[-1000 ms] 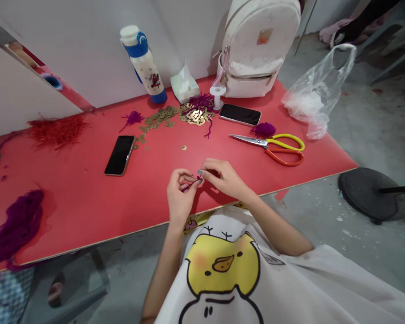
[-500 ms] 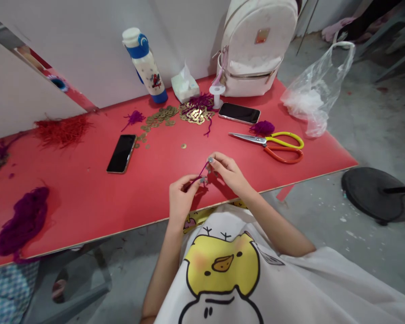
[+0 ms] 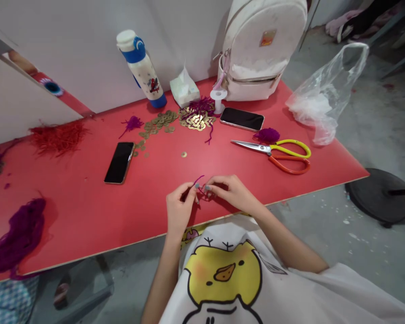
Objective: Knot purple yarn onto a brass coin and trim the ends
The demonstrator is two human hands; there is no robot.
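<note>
Close to the front edge of the red table, my left hand point(image 3: 181, 204) pinches a thin purple yarn strand point(image 3: 199, 179), whose loose end sticks up past the fingertips. My right hand point(image 3: 230, 191) is closed beside it, thumb and finger also pinching the yarn. The fingertips of both hands nearly meet, and small round pieces seem to hang in the yarn between them, too small to make out. Beyond the hands lies one brass-coloured ring point(image 3: 184, 154). Farther back is a pile of such rings point(image 3: 196, 121) with cut purple yarn point(image 3: 202, 105) on top.
Yellow-and-red-handled scissors point(image 3: 273, 150) lie right of my hands, near a purple yarn ball point(image 3: 268, 135) and a phone point(image 3: 242, 119). Another phone point(image 3: 119, 163) and a purple skein point(image 3: 20, 236) lie left. A bottle point(image 3: 143, 69), tissues point(image 3: 185, 91), spool point(image 3: 218, 100) and backpack point(image 3: 261, 54) stand behind.
My right hand has come down and toward my left hand. The yarn that was stretched between them is now slack, with a short end standing up at the left fingertips.
</note>
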